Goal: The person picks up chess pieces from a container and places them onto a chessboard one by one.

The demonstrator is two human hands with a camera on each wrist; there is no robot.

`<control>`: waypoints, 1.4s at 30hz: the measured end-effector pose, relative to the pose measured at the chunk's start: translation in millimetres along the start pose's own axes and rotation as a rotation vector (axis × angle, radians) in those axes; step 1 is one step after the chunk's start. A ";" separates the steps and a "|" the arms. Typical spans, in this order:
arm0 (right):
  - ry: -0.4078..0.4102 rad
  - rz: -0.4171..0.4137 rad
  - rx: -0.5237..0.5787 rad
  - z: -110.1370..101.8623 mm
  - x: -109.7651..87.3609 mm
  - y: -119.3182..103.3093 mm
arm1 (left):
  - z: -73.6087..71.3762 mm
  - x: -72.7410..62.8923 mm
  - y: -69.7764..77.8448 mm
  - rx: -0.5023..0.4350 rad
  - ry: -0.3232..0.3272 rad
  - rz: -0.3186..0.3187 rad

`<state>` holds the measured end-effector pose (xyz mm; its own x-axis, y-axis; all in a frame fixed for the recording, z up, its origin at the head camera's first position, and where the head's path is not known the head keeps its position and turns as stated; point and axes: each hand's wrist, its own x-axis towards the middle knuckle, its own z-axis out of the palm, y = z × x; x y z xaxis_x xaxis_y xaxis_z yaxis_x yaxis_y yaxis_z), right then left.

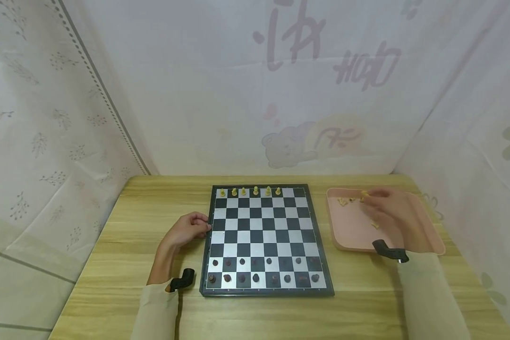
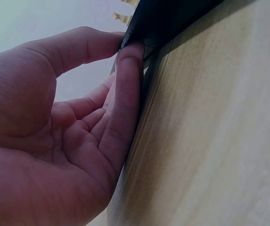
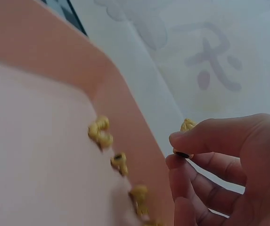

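The left hand [image 1: 190, 226] pinched the chessboard [image 1: 261, 225] by its edge. Between the hands, a strip of table [image 1: 319, 198] parted board from pink-rimmed tray [image 1: 348, 229]; above it, the right hand [image 1: 388, 208] pinched a yellow, dark-based chess piece [image 3: 188, 125].

Bare left hand [image 1: 189, 226]: thumb close to forefinger
Bare right hand [image 1: 388, 204]: thumb and fingertips pinching
Beige-sleeved left forearm [image 1: 156, 309]: stretched forward
Beige-sleeved right forearm [image 1: 431, 293]: angled leftward
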<state>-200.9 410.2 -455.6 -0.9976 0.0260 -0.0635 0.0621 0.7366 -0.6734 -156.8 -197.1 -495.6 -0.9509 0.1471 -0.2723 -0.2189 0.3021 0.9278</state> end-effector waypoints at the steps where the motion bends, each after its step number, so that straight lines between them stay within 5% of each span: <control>1: -0.018 0.002 0.014 1.4 0.2 -2.6 | 0.1 0.1 0.0 -0.002 -0.001 0.001; 8: -0.051 0.020 0.182 15.7 18.7 -23.0 | 0.3 1.9 -1.5 0.006 0.003 -0.006; 20: -0.076 0.026 0.191 37.1 27.9 -68.6 | 0.6 -0.1 0.3 0.010 0.007 -0.003; 28: -0.073 -0.112 0.195 53.0 35.9 -91.2 | 0.3 1.8 -1.2 0.002 0.004 -0.018; 42: -0.133 -0.147 0.152 80.7 56.5 -116.0 | 0.1 0.3 0.2 -0.003 -0.004 0.003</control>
<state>-262.1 271.7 -440.4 -0.9843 -0.1705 -0.0456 -0.0702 0.6152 -0.7853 -157.1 -196.9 -495.6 -0.9507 0.1516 -0.2704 -0.2166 0.2988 0.9294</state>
